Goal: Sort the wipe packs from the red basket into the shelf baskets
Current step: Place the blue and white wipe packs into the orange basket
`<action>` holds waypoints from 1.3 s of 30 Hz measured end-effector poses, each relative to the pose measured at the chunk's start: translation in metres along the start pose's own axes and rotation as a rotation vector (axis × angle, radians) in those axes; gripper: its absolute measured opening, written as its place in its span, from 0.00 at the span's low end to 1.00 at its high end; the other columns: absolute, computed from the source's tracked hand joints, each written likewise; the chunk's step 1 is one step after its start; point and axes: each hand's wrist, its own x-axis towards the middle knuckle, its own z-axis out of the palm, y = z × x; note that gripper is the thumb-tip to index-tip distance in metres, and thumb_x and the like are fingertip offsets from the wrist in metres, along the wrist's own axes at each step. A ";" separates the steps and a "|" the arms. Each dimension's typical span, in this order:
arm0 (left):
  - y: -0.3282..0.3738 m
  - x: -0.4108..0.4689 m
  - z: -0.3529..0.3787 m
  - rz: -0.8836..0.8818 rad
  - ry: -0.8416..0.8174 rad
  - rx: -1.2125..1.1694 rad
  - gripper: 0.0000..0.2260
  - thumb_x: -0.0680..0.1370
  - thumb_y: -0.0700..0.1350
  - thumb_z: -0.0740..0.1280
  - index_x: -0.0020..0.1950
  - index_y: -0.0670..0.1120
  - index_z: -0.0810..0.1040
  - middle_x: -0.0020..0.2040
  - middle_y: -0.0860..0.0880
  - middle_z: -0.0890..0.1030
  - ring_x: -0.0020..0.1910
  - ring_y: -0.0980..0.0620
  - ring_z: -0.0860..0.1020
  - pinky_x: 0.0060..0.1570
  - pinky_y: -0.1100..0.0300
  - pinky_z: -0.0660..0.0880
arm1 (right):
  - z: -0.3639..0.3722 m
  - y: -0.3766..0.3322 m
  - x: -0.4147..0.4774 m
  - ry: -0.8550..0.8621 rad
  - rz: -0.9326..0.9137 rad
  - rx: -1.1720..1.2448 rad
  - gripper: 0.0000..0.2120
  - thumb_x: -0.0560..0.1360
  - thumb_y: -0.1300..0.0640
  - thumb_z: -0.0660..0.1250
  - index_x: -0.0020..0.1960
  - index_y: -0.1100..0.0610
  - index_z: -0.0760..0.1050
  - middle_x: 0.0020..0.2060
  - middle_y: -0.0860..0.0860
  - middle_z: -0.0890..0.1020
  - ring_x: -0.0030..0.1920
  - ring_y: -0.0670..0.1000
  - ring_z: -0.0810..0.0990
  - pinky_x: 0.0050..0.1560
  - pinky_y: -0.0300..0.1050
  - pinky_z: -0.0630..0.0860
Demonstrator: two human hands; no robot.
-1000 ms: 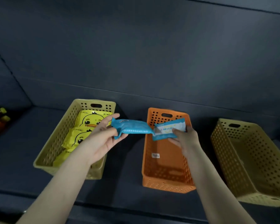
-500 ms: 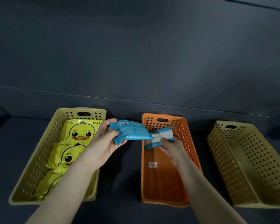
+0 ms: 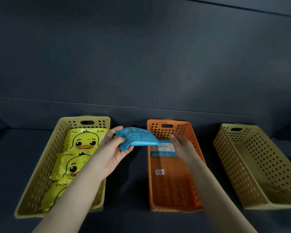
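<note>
Head view, three perforated baskets in a row on a dark shelf [image 3: 128, 195].

(a) My left hand [image 3: 111, 153] grips a blue wipe pack [image 3: 138, 137] by its left end, thumb on the near face and fingers curled behind it. The pack is held in the air, roughly level. Its barcode [image 3: 130, 130] faces up, and its right end reaches over the left rim of the orange basket [image 3: 175, 190].

(b) My right hand [image 3: 183, 148] is inside the far half of the orange basket and is blurred by motion. It lies over the right edge of a second blue wipe pack [image 3: 163, 149]. I cannot tell whether its fingers grip that pack or only touch it. The second pack sits low in the basket's far half, partly hidden by the held pack and by my hand. A small white label [image 3: 160, 172] lies on the basket floor nearer to me.

(c) The left yellow basket [image 3: 45, 165] holds three yellow duck-print wipe packs overlapping in a line: the far pack [image 3: 86, 140], the middle pack [image 3: 72, 165] and the near pack [image 3: 57, 192]. My left forearm crosses its right rim.

(d) The right yellow basket [image 3: 259, 165] stands apart from the orange basket, angled, with nothing visible inside it.
</note>
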 end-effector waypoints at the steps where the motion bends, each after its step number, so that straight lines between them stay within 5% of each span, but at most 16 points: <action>1: -0.001 -0.001 0.002 -0.006 -0.017 0.009 0.12 0.80 0.34 0.60 0.59 0.46 0.74 0.57 0.41 0.80 0.45 0.49 0.83 0.37 0.59 0.80 | -0.003 -0.006 -0.008 -0.087 0.015 0.138 0.21 0.80 0.43 0.59 0.70 0.49 0.68 0.58 0.52 0.79 0.50 0.49 0.82 0.51 0.46 0.80; 4: -0.004 -0.002 0.012 -0.028 -0.068 0.100 0.13 0.79 0.34 0.62 0.62 0.46 0.73 0.58 0.41 0.79 0.47 0.49 0.83 0.40 0.58 0.81 | -0.010 -0.019 -0.028 -0.408 0.034 0.507 0.21 0.79 0.44 0.59 0.68 0.53 0.72 0.60 0.55 0.80 0.55 0.54 0.83 0.60 0.51 0.78; 10: -0.008 -0.002 0.027 -0.114 -0.214 0.254 0.36 0.66 0.36 0.73 0.70 0.51 0.63 0.64 0.39 0.74 0.58 0.44 0.80 0.54 0.55 0.80 | -0.025 -0.012 -0.038 -0.338 0.069 0.805 0.24 0.69 0.59 0.73 0.64 0.62 0.74 0.60 0.59 0.78 0.58 0.55 0.82 0.53 0.42 0.80; 14: -0.014 0.004 0.031 -0.136 -0.195 0.413 0.39 0.65 0.37 0.75 0.73 0.46 0.62 0.63 0.41 0.73 0.57 0.46 0.81 0.52 0.59 0.80 | -0.027 -0.001 -0.041 -0.318 -0.062 0.610 0.27 0.67 0.59 0.74 0.65 0.56 0.74 0.61 0.55 0.76 0.59 0.53 0.80 0.57 0.45 0.79; 19: -0.012 0.012 0.037 -0.204 -0.105 0.448 0.23 0.71 0.42 0.74 0.63 0.38 0.74 0.56 0.39 0.80 0.48 0.50 0.83 0.39 0.65 0.80 | -0.023 0.002 -0.042 -0.129 -0.286 0.361 0.23 0.67 0.52 0.74 0.61 0.50 0.77 0.57 0.49 0.78 0.57 0.50 0.81 0.51 0.45 0.81; 21: -0.009 0.014 0.042 -0.245 -0.101 0.439 0.17 0.73 0.48 0.71 0.57 0.39 0.78 0.50 0.40 0.82 0.41 0.53 0.84 0.35 0.65 0.80 | -0.023 0.001 -0.040 -0.021 -0.347 0.351 0.17 0.66 0.50 0.73 0.55 0.51 0.81 0.55 0.47 0.76 0.56 0.51 0.80 0.51 0.47 0.82; 24: -0.013 0.023 0.045 -0.212 -0.023 0.537 0.24 0.76 0.64 0.61 0.55 0.44 0.78 0.45 0.45 0.81 0.34 0.53 0.79 0.31 0.61 0.76 | -0.026 0.002 -0.035 0.039 -0.266 0.500 0.12 0.71 0.52 0.72 0.51 0.56 0.82 0.55 0.49 0.81 0.55 0.51 0.83 0.50 0.51 0.82; 27: -0.027 0.034 0.036 -0.035 0.038 0.850 0.26 0.77 0.67 0.54 0.66 0.51 0.73 0.58 0.52 0.76 0.51 0.52 0.77 0.48 0.55 0.75 | -0.033 0.007 -0.037 0.015 -0.143 0.671 0.12 0.76 0.53 0.67 0.55 0.59 0.79 0.49 0.55 0.85 0.50 0.56 0.85 0.49 0.54 0.82; 30: -0.046 0.041 0.023 0.071 -0.040 1.052 0.26 0.80 0.63 0.54 0.76 0.56 0.60 0.77 0.53 0.59 0.75 0.51 0.59 0.73 0.50 0.57 | -0.038 0.009 -0.037 0.019 -0.098 0.625 0.11 0.78 0.53 0.66 0.57 0.58 0.77 0.49 0.55 0.85 0.48 0.55 0.85 0.48 0.55 0.82; 34: -0.061 0.045 0.014 0.049 -0.286 1.202 0.26 0.82 0.60 0.50 0.78 0.60 0.47 0.79 0.57 0.44 0.77 0.58 0.42 0.77 0.48 0.44 | -0.032 0.009 -0.034 0.103 -0.114 0.112 0.08 0.80 0.54 0.62 0.58 0.53 0.73 0.47 0.51 0.83 0.42 0.48 0.85 0.41 0.45 0.82; 39: -0.060 0.042 0.012 -0.021 -0.337 1.112 0.24 0.82 0.60 0.49 0.76 0.65 0.44 0.75 0.65 0.48 0.74 0.62 0.49 0.73 0.58 0.48 | -0.028 0.013 -0.032 -0.153 0.036 -0.048 0.06 0.80 0.52 0.61 0.54 0.52 0.74 0.46 0.52 0.83 0.43 0.50 0.84 0.44 0.47 0.82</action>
